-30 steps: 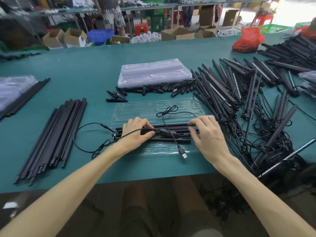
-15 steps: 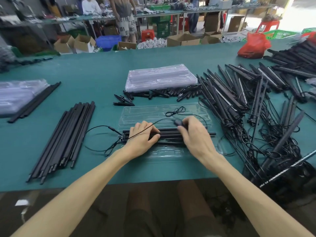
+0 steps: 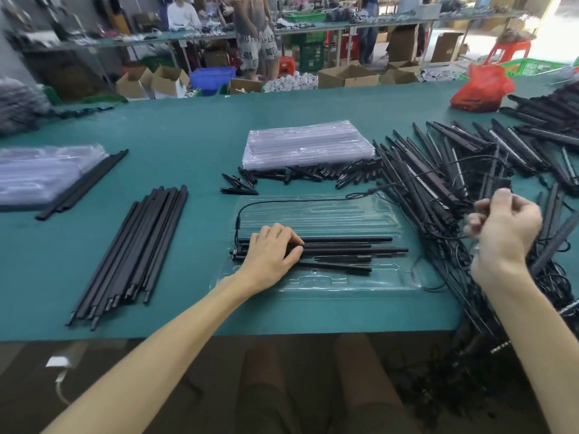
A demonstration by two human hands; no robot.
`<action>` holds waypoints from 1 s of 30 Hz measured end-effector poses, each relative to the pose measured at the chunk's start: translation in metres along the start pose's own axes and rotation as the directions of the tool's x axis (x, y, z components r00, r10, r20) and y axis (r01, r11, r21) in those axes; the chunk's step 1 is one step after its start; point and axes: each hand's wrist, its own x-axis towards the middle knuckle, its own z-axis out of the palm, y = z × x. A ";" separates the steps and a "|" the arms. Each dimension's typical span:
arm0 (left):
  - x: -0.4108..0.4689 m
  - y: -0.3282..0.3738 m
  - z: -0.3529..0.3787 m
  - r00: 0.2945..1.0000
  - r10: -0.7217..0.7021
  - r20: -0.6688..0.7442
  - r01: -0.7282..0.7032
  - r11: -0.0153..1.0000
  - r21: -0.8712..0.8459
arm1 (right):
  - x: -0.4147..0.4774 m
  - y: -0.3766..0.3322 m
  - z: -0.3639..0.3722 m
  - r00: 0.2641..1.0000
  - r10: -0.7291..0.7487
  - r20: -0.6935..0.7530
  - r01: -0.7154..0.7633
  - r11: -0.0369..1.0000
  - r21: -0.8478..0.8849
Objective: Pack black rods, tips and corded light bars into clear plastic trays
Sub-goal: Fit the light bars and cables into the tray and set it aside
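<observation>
The head view shows the left hand pressing flat on the rods, likely to keep them in the tray. The right hand is curled shut, seemingly on the cord, though blur hides the grip.

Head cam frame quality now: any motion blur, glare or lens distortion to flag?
Head view: the raised right hand is motion-blurred at the fingers; the left hand on the black rods is sharp. Faint glare streaks the clear plastic tray; daylight blows out the top right corner. Wide-angle bowing curves the green table edges.
</observation>
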 end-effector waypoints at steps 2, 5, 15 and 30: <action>-0.003 0.002 -0.001 1.000 0.007 0.003 -0.007 1.000 0.013 | 0.001 0.000 -0.002 1.000 -0.012 -0.018 0.012 1.000 0.003; -0.009 0.006 0.000 1.000 0.023 -0.002 -0.023 0.998 0.058 | 0.001 0.002 -0.003 0.997 -0.024 -0.072 0.025 0.999 0.024; -0.023 0.003 -0.019 0.992 0.122 0.032 -0.124 0.988 0.096 | -0.007 0.012 0.001 0.999 -0.042 0.011 0.042 0.999 -0.017; 0.008 0.012 -0.058 0.946 0.325 -0.013 -0.309 0.909 0.280 | -0.031 0.030 0.017 0.980 -0.040 0.196 0.062 0.992 -0.111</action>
